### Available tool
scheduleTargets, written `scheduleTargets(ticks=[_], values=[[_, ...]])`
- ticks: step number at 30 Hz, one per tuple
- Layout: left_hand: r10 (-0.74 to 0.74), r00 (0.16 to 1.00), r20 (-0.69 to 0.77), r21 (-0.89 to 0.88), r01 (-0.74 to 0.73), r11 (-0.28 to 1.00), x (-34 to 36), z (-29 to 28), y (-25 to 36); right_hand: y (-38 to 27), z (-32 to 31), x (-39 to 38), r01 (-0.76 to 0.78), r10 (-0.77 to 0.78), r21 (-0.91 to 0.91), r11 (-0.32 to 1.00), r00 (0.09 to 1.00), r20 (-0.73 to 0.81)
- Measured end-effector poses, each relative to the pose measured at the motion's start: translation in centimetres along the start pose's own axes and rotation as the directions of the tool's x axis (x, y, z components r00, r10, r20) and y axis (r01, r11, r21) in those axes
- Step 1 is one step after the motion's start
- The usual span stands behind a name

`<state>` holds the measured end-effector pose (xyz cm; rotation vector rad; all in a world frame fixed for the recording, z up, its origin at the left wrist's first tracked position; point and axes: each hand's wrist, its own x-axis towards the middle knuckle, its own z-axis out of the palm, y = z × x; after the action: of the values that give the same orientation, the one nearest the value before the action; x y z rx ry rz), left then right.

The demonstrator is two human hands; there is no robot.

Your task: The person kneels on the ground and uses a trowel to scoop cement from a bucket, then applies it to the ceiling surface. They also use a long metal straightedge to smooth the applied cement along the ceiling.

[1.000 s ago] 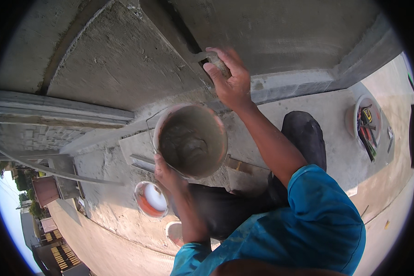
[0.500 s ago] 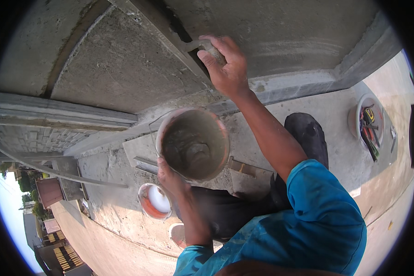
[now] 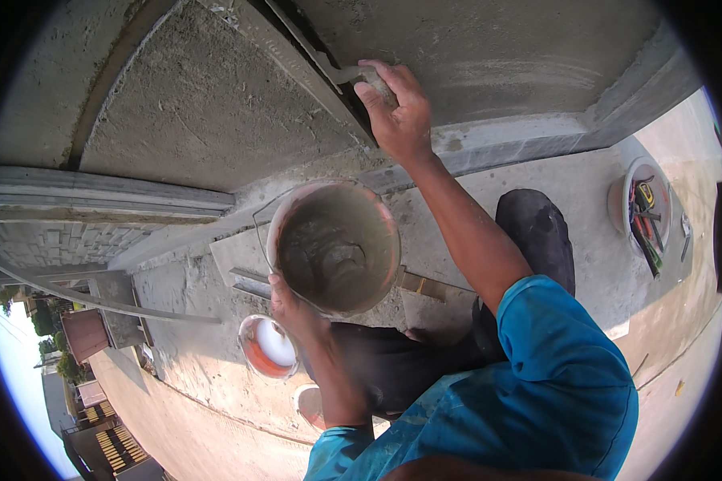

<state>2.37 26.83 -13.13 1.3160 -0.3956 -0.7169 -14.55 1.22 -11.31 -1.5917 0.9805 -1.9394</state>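
My right hand (image 3: 399, 116) is wrapped round the mortar-smeared handle of a trowel (image 3: 346, 74). Its blade appears nearly edge-on, close beside a long straight strip (image 3: 285, 64) that slants down the grey wall, with a dark gap next to it. Lower down, my left hand (image 3: 297, 311) grips the near left rim of a bucket (image 3: 392, 240). Wet grey mortar (image 3: 313, 240) lies inside it, with a scooped hollow near the middle. The fingers of my left hand are partly hidden by the bucket.
A small bucket (image 3: 247, 341) with something white inside stands left of my knee, another container (image 3: 306, 401) below it. At the right, a tub (image 3: 618, 200) holds several tools. Grey boards (image 3: 253, 284) lie beside the mortar bucket. A curved pale rail (image 3: 136, 311) crosses the left.
My right hand has shifted slightly right with the trowel, and the blade's edge now shows more apart from the strip. My left hand keeps its hold on the bucket.
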Motion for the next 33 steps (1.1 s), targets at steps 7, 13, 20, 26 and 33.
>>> scheduleTargets(ticks=[7,13,20,26,33], values=[[-0.017,0.999,-0.048,0.033,0.019,0.999,0.1,-0.2,-0.1,-0.6,-1.8,-0.4,0.010,-0.022,0.106,0.994,0.994,0.111],[0.028,1.000,-0.004,0.084,-0.028,0.996,-0.2,0.8,0.4,1.0,-1.4,-1.9,-0.021,0.021,0.057,0.998,1.000,0.003],[-0.010,1.000,-0.006,0.015,0.010,1.000,-0.4,0.9,0.5,2.7,0.8,-2.6,0.048,-0.049,-0.026,0.999,0.998,-0.047],[-0.005,1.000,0.011,-0.030,0.006,1.000,-0.1,0.0,-0.3,2.6,0.8,-2.6,0.061,-0.063,-0.027,0.998,0.996,-0.062],[0.017,0.999,-0.037,0.050,-0.015,0.999,-0.3,0.5,0.0,1.2,-0.4,-3.0,0.037,-0.037,0.061,0.997,0.999,0.003]])
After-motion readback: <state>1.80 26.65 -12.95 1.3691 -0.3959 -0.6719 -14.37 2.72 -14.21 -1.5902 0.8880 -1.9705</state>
